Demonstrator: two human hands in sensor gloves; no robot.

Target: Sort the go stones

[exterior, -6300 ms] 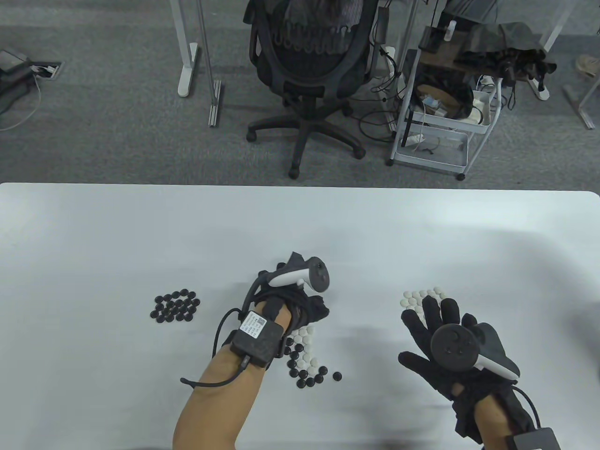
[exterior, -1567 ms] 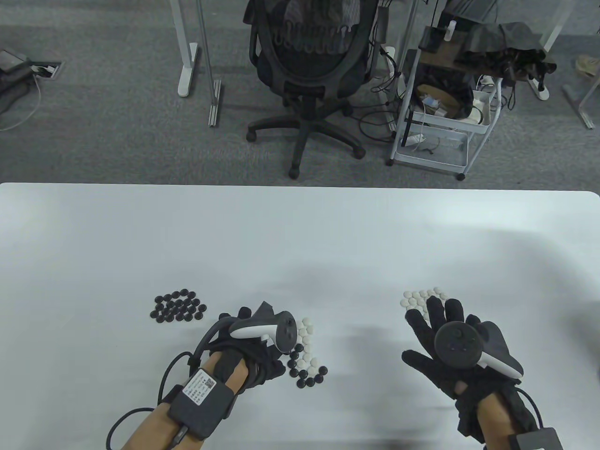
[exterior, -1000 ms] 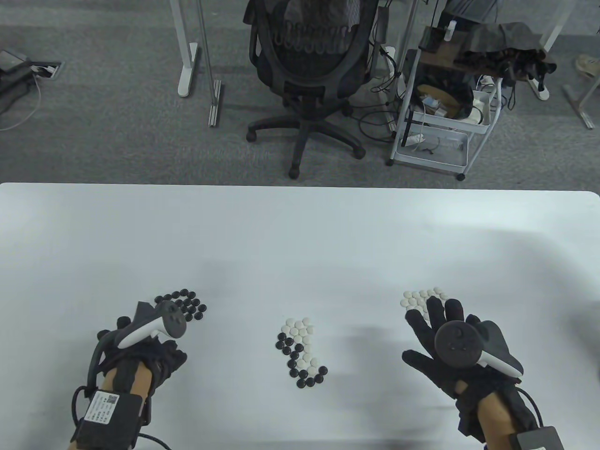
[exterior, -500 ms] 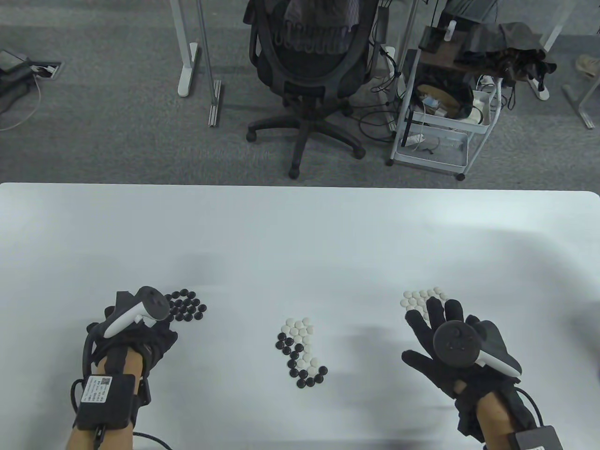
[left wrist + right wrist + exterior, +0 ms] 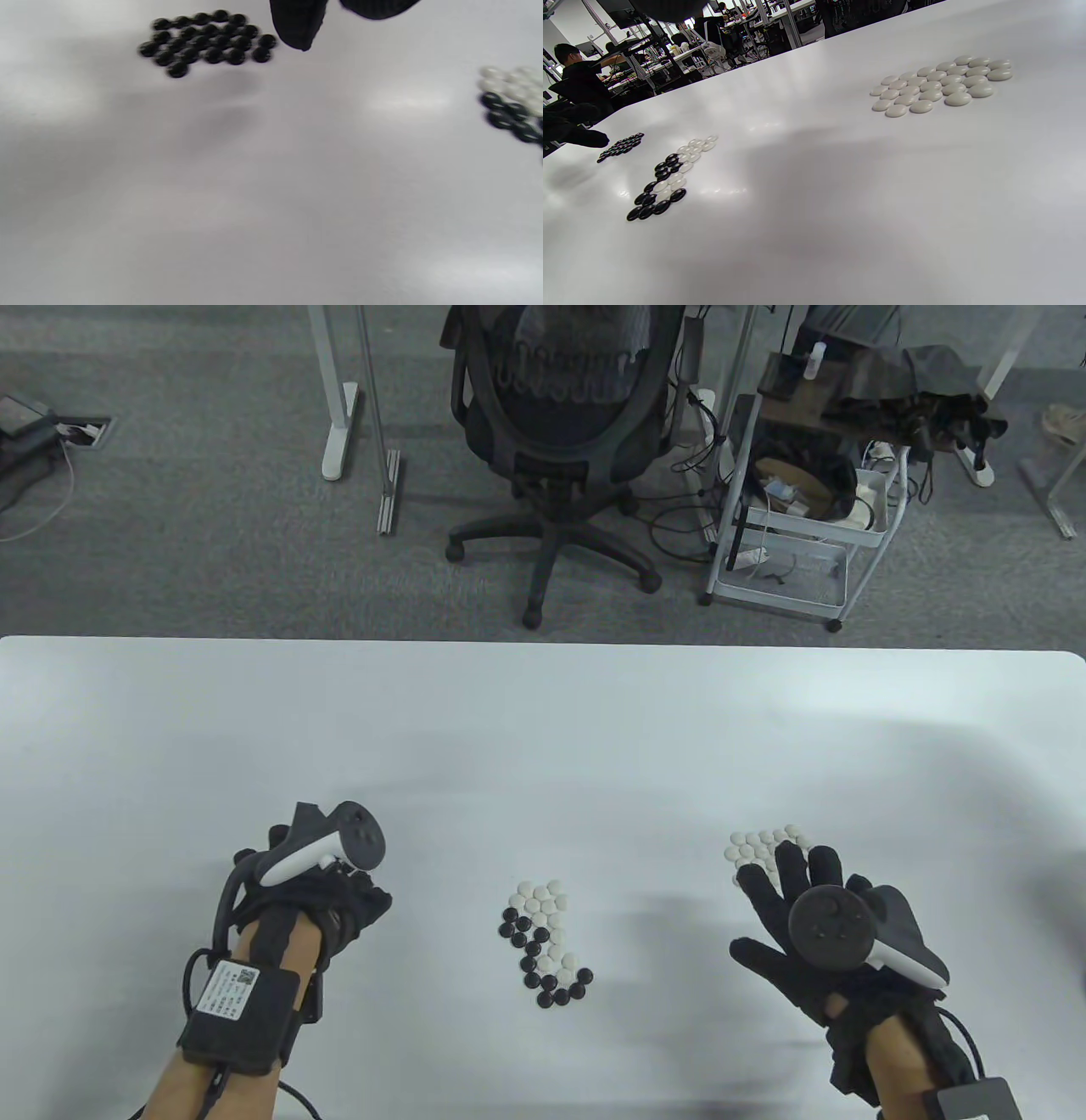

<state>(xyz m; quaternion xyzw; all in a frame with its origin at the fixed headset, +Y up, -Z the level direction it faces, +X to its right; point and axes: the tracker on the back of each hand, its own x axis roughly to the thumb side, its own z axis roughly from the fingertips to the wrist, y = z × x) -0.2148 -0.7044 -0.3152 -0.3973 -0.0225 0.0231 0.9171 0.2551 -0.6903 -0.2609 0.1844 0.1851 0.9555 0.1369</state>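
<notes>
Since half a second ago the left hand (image 5: 327,899) has gone from the left side of the black pile to a place above it, nearer to the mixed pile (image 5: 545,939); the right hand (image 5: 814,933) has not moved; the piles lie as before.

On the table (image 5: 543,729) the left hand is seen from behind, tracker on top, fingers bent downward; whether they pinch a stone, I cannot tell; the right hand is flat, fingers straight and spread, its tips over the near edge of the white pile (image 5: 764,844), holding nothing.

From above, the black pile is hidden under the left hand; the left wrist view shows it clearly, black pile (image 5: 205,40) lying flat in a tight group, with one dark fingertip (image 5: 299,29) hanging just beside its right end and not touching; at that view's right edge a blurred part of the mixed pile shows; the right wrist view shows all three groups together: white pile near, mixed pile farther left, black pile farthest, beside the dark glove; people at desks stand in its background.

No container is in view; all stones lie directly on the table; black at left, mixed in the middle, white at right, well apart
</notes>
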